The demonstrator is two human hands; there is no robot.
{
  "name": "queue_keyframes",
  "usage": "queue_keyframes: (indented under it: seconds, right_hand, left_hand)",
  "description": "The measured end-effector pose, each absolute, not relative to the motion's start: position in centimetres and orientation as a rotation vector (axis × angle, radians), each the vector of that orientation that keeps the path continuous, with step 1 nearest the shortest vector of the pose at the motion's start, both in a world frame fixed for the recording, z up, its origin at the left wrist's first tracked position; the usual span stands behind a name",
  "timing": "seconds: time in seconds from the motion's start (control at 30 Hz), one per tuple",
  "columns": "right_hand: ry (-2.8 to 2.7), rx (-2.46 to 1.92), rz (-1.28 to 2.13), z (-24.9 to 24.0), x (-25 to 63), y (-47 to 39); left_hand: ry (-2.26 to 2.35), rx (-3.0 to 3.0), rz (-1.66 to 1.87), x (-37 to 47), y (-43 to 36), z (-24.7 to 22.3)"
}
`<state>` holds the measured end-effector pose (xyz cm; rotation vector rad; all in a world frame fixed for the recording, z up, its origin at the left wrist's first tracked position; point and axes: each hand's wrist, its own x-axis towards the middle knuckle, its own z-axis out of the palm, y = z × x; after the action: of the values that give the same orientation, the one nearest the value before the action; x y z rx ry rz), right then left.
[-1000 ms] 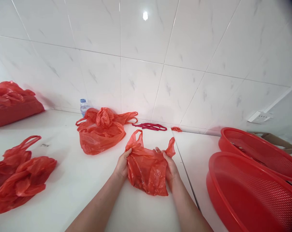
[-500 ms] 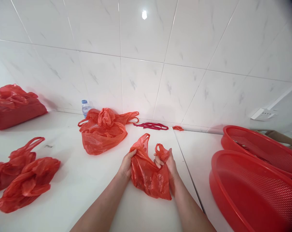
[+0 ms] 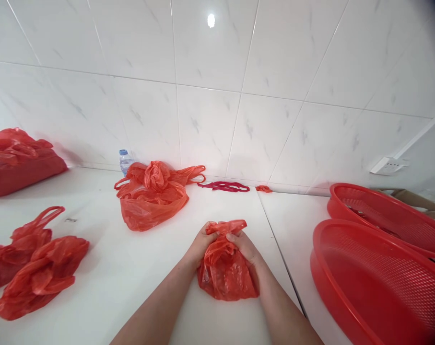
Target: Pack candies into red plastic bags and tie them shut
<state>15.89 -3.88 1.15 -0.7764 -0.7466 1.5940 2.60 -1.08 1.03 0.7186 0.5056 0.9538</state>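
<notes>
A red plastic bag (image 3: pixel 228 275) is held upright over the white table, bunched at its top, its body hanging down between my forearms. My left hand (image 3: pixel 203 242) grips the gathered plastic on the left, thumb pointing inward. On the right, my right hand (image 3: pixel 245 245) is closed on the same bunched neck, its thumb near the left one. Some fingers of both hands are hidden behind the plastic. Whether anything lies inside the bag, I cannot tell.
Red bags (image 3: pixel 154 203) lie by a bottle (image 3: pixel 124 162) near the tiled wall. More red bags (image 3: pixel 41 273) and a red bundle (image 3: pixel 25 167) are at left. Magenta strips (image 3: pixel 226 186) and a red scrap (image 3: pixel 264 189) lie behind. Red baskets (image 3: pixel 361 282) stand at right.
The bag's top, spread with its handles apart before, is now gathered together. Both hands have come closer to each other around it. The view has shifted slightly.
</notes>
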Motion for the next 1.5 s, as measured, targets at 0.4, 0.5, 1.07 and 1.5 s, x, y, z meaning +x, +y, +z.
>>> queue_keyframes:
  seconds: [0.4, 0.5, 1.07, 1.5]
  right_hand:
    - [-0.849, -0.971, 1.446, 1.9, 16.6, -3.5]
    - [-0.954, -1.057, 1.359, 1.8, 16.1, -3.4]
    - [-0.849, -0.705, 1.642, 0.9, 17.7, -3.9]
    - [-1.336, -1.222, 1.13, 1.7, 16.5, -3.8]
  left_hand:
    - [0.616, 1.093, 1.258, 2.8, -3.6, 3.1]
    - [0.627, 1.157, 1.333, 2.7, -3.4, 3.1]
    - [0.961, 1.378, 1.094, 2.2, -0.7, 0.1]
    - [0.899, 1.441, 1.17, 1.7, -0.8, 0.8]
